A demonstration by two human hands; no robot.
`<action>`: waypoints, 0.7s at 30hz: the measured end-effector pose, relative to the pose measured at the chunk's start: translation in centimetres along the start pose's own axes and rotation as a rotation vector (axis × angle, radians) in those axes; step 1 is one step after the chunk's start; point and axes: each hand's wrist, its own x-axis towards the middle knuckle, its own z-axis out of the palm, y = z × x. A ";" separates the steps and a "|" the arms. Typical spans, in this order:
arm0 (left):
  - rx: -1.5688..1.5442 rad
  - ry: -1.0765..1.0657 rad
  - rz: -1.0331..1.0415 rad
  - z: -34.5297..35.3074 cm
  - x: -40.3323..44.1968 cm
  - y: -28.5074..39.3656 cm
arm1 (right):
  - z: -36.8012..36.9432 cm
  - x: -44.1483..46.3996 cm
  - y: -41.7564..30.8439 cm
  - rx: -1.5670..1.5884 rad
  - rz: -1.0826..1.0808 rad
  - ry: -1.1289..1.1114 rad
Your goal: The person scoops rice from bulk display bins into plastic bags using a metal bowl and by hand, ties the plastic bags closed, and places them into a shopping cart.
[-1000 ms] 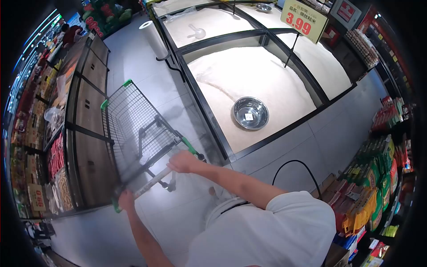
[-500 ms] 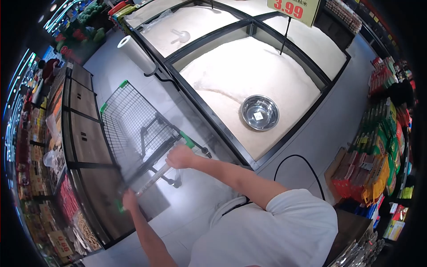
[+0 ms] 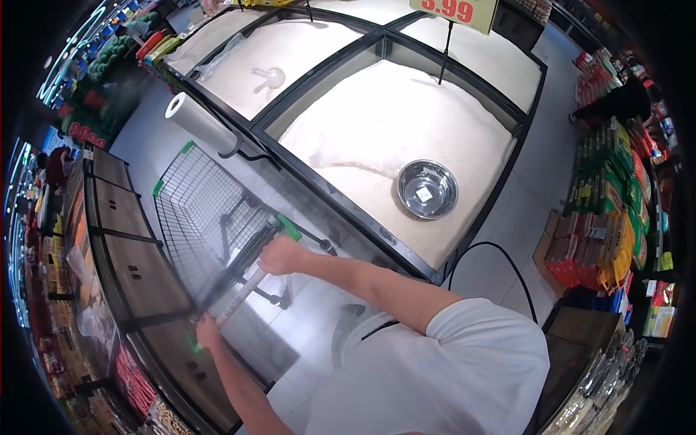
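A wire shopping cart (image 3: 199, 192) with green corner caps stands at the left of the view, its basket pointing away from me. My right hand (image 3: 281, 255) is wrapped round the cart's push handle (image 3: 243, 296) near the green end cap. At the handle's other end my left hand (image 3: 207, 331) also grips it, closed. The basket wires show floor through them. Just right of the cart, a black-framed bin of white rice (image 3: 395, 119) holds a shiny metal bowl (image 3: 427, 189) lying on the grain.
A roll of clear plastic bags (image 3: 203, 125) is mounted on the bin's near side. Brown-fronted display cabinets (image 3: 130, 268) run close along the left. A 3.99 price sign (image 3: 457, 13) rises over the bins. Packaged goods (image 3: 594, 225) line the right side; a black cable (image 3: 500, 250) curves nearby.
The view has turned and shifted a little: the bins and bag roll now sit further left. Both hands remain on the cart handle.
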 end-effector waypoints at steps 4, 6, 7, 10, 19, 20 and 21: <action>-0.034 -0.013 -0.026 -0.2 3.4 1.7 | 0.6 2.5 1.9 -0.004 0.041 -0.029; 0.020 -0.011 0.033 0.3 5.0 1.8 | 0.8 3.6 2.6 -0.013 0.066 -0.037; 0.046 -0.008 0.064 0.7 6.3 1.8 | 0.8 4.3 3.1 -0.014 0.085 -0.045; 0.013 -0.003 0.061 1.0 8.6 2.8 | 0.8 6.1 3.9 -0.039 0.141 -0.057; 0.159 0.062 0.250 2.3 15.1 4.9 | 1.1 10.8 7.5 -0.130 0.172 -0.075; 0.056 0.030 0.129 2.5 15.7 5.2 | 1.3 11.2 7.8 -0.129 0.177 -0.073; 0.045 0.027 0.130 2.1 15.9 5.8 | 1.4 11.5 8.1 -0.128 0.179 -0.069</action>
